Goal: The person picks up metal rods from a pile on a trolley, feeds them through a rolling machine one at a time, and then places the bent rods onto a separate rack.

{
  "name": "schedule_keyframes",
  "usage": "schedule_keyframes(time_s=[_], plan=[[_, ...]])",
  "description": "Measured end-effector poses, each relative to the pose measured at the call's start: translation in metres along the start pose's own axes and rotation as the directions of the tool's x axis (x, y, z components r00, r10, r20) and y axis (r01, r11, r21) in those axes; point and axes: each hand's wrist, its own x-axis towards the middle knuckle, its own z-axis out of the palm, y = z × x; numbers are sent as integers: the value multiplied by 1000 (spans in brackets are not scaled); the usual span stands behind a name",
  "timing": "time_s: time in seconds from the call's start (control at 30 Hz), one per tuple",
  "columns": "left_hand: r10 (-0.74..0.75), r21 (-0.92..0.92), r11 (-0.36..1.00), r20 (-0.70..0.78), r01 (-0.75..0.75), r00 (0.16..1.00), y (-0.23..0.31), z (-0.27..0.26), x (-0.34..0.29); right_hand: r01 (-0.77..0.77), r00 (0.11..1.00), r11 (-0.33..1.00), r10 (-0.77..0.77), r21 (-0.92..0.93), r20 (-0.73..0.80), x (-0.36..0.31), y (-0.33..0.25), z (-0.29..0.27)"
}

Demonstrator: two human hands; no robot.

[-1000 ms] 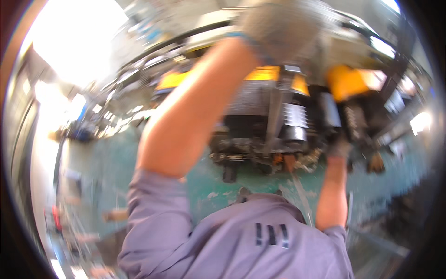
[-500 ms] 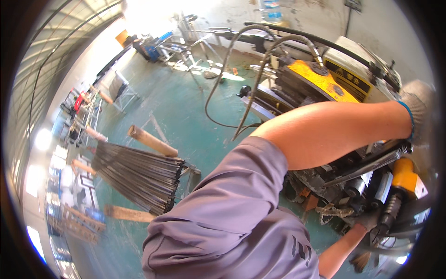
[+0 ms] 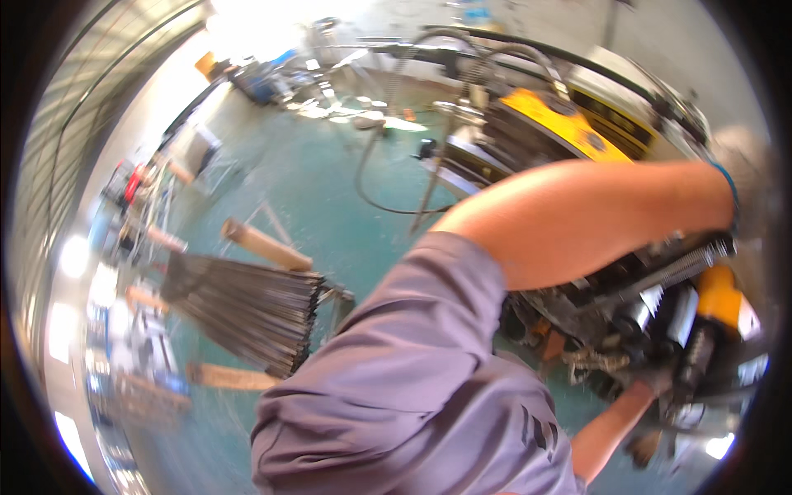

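Note:
My left arm stretches across to the far right rim, where my left hand (image 3: 742,181) wears a pale knit glove with a blue cuff edge. It is blurred beside the machine, and its fingers cannot be made out. Lower down, my right hand (image 3: 657,381), in a greyish glove, reaches in among the machine's parts. Its fingers are hidden there, next to a dark ribbed shaft (image 3: 695,363). Above that shaft sits a yellow cylindrical part (image 3: 718,295). A long coiled spring (image 3: 668,262) runs between the two hands.
The machine has a yellow top cover (image 3: 565,124) and a looping hose (image 3: 360,169). At left, a bundle of dark metal bars (image 3: 247,309) lies on a stand between brown rollers (image 3: 268,245). The floor (image 3: 313,194) is green. Metal frames (image 3: 322,87) stand at the back.
The whole view has shifted slightly and blurred, with the machine and the bars a little higher in the picture. Both hands stay at about the same places on the machine.

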Motion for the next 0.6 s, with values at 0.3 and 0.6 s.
schedule_keyframes(time_s=[0.3, 0.6], plan=[[592, 321, 802, -319, -503, 740, -22, 4, 4, 393, 912, 919, -385, 31, -144, -74, -11, 133], [-489, -730, 581, 42, 361, 871, 51, -25, -9, 340, 929, 940, -341, -29, -146, -61, 2, 83]])
